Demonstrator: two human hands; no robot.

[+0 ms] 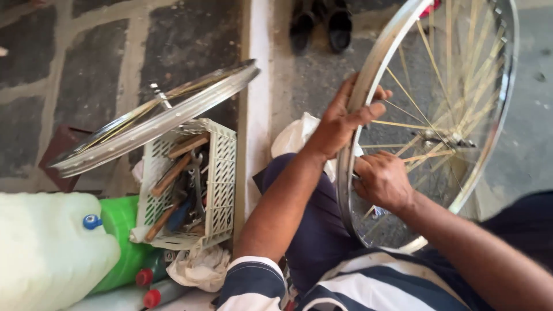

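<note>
The left hand (340,124) grips the rim of a spoked bicycle wheel (495,115) at right of frame — fingers wrapped over it. The right hand (383,181) pinches a spoke inside. A white crate (222,173) of tools sits lower left — a second rim (155,118) resting across it.

Silver wheel rim (368,69) with yellowish spokes (403,124); white crate (222,173); green container (118,222); red-capped bottles (151,288); navy-and-white striped shirt (368,285)

place: roadside bicycle repair spot | evidence: spoked wheel rims (429,121), tool crate (190,184), stone paving (86,69)
</note>
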